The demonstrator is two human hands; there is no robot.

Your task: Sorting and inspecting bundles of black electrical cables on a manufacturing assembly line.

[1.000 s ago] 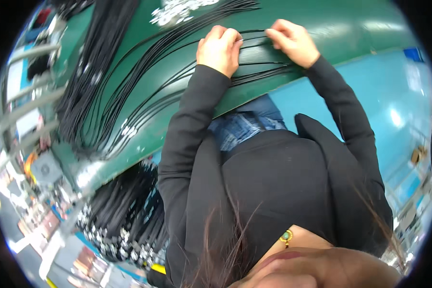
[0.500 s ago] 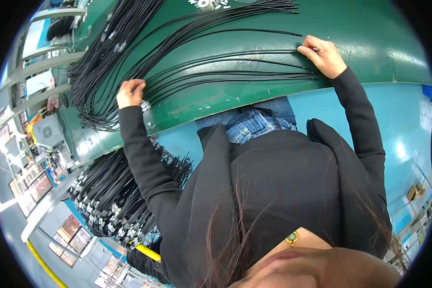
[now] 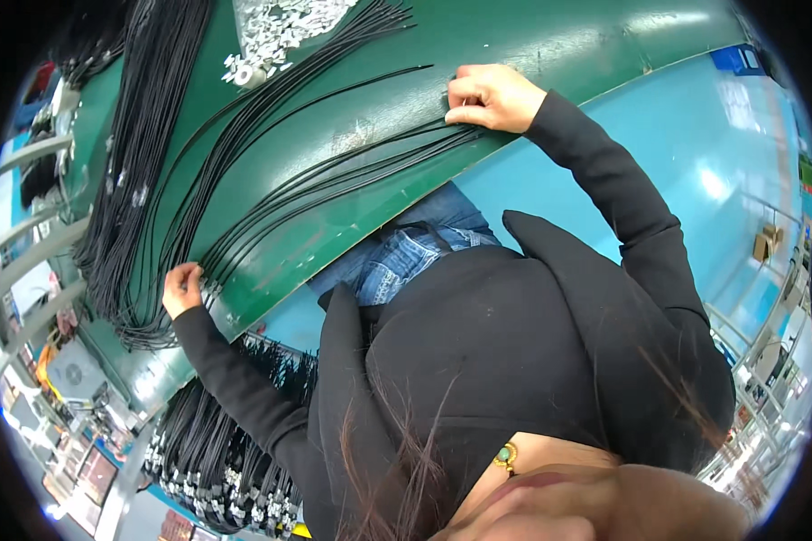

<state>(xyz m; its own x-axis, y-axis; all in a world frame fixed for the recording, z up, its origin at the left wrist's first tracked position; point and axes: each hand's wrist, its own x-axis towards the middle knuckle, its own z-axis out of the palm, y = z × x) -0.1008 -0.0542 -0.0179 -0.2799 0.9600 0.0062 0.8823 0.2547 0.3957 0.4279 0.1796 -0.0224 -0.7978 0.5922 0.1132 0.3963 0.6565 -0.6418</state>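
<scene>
A bundle of thin black cords [image 3: 334, 176] lies stretched across a green table [image 3: 532, 36]. My right hand [image 3: 489, 96] pinches one end of the cords at the table's near edge, fingers closed on them. My left hand [image 3: 182, 288] grips the other end of the same cords at the table's left edge, where small metal tips show. Both arms are in black sleeves, spread wide apart.
A thick heap of more black cords [image 3: 140, 153] covers the table's left side. A pile of small silver metal parts [image 3: 275, 32] sits at the far edge. More cords with metal ends hang below the table [image 3: 212, 451]. The floor [image 3: 695, 153] is blue.
My left hand has slid away from the right, down along the cords to the table's left edge. The right hand stays on the cord ends, and the cords are drawn out straight.
</scene>
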